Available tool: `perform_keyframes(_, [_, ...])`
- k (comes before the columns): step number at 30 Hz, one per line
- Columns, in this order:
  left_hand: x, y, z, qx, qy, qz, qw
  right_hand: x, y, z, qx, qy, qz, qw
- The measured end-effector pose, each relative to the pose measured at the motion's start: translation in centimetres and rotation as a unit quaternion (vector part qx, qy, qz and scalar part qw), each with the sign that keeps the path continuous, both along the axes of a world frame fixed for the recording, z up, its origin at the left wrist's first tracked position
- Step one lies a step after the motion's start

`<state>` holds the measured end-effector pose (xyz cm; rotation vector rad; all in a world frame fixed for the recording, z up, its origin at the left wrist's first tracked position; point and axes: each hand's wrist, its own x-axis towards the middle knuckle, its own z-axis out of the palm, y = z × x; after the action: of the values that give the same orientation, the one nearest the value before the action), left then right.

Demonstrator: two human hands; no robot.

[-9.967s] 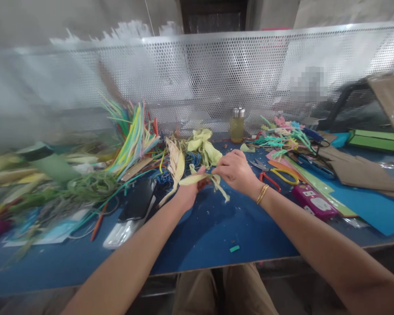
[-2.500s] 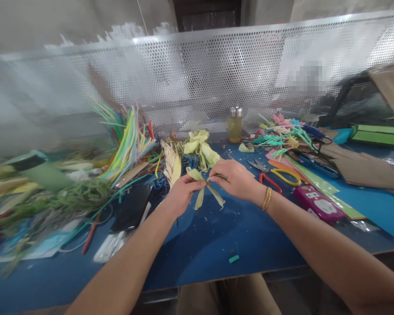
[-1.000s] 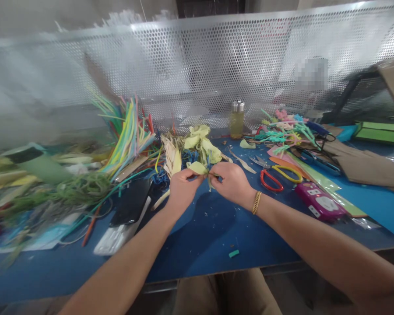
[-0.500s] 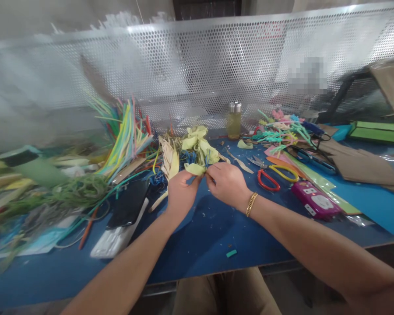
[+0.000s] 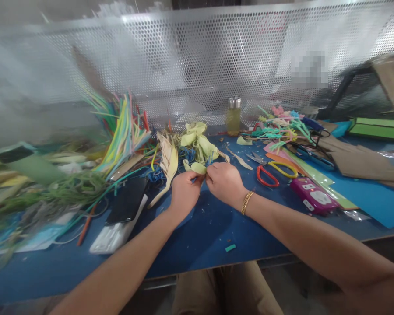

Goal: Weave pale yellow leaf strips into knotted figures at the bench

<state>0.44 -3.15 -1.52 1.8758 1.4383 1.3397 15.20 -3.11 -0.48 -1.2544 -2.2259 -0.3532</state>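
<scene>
At the far left a heap of green fibres (image 5: 70,189) lies on the blue table (image 5: 210,236), and behind it a fan of coloured straws (image 5: 123,131) leans up toward the mesh screen (image 5: 197,57). A black phone (image 5: 127,204) lies flat just left of my forearm. A dry husk (image 5: 169,160) rests beside my left hand (image 5: 183,193), whose fingers are curled, thumb and forefinger pinching one end of a pale yellow-green strip (image 5: 195,167). The strip sits just above the table near its middle, in front of a crumpled pile of the same stuff (image 5: 197,140). My right hand (image 5: 225,183) is pressed close to the left, knuckles almost touching, pinching the strip's other end. A bangle (image 5: 247,202) circles that wrist. A bottle (image 5: 233,116) stands at the screen, and red and yellow scissors (image 5: 272,173) lie to the right, apart from my hands.
</scene>
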Motion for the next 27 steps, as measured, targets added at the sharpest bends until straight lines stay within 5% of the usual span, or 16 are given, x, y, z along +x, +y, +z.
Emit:
perform_keyframes(4, [0.1, 0.1, 0.2, -0.001, 0.001, -0.017, 1.0, 0.3, 0.4, 0.4, -0.016, 0.008, -0.003, 1.0])
perform_keyframes(9, [-0.9, 1.3, 1.3, -0.061, -0.043, -0.134, 0.988, 2.9, 2.2, 1.9, -0.133, 0.102, 0.034, 0.985])
perform_keyframes(13, [-1.9, 2.0, 1.5, -0.071, -0.029, -0.124, 0.989, 4.2, 2.8, 2.6, -0.232, 0.142, 0.114, 0.956])
perform_keyframes(19, [-2.1, 2.3, 1.3, -0.01, 0.007, -0.146, 0.989, 3.3, 2.3, 2.0, -0.257, 0.158, 0.132, 0.944])
perform_keyframes(27, [-1.7, 2.2, 0.7, -0.134, -0.188, -0.154, 0.961, 3.7, 2.4, 2.5, -0.314, 0.28, 0.111, 0.9])
